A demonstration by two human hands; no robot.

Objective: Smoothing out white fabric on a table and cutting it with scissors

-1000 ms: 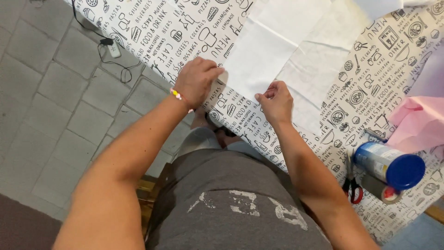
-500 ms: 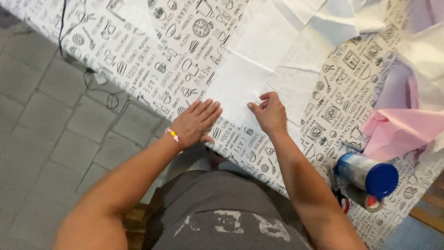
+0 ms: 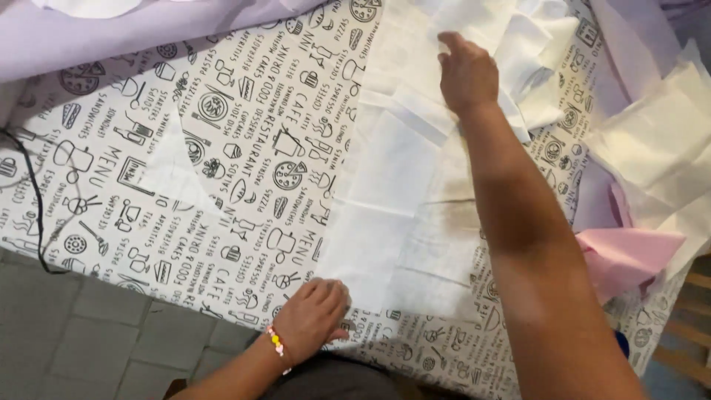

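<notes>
White translucent paper sheet (image 3: 404, 215) lies on the printed-cloth desk (image 3: 185, 163); left hand (image 3: 315, 317) presses its near corner, right hand (image 3: 465, 72) its far end, fingers flat, gripping nothing.

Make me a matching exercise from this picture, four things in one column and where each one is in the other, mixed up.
Things:
1. left hand
2. right hand
3. pink sheet
4. black cable

Places:
A. at the far left, running off the table edge
B. stretched out on the white sheets at the far end
C. flat at the near corner of the white sheet, by the table edge
D. right of the forearm, near the right edge

Pairs: 1-C, 2-B, 3-D, 4-A
</notes>
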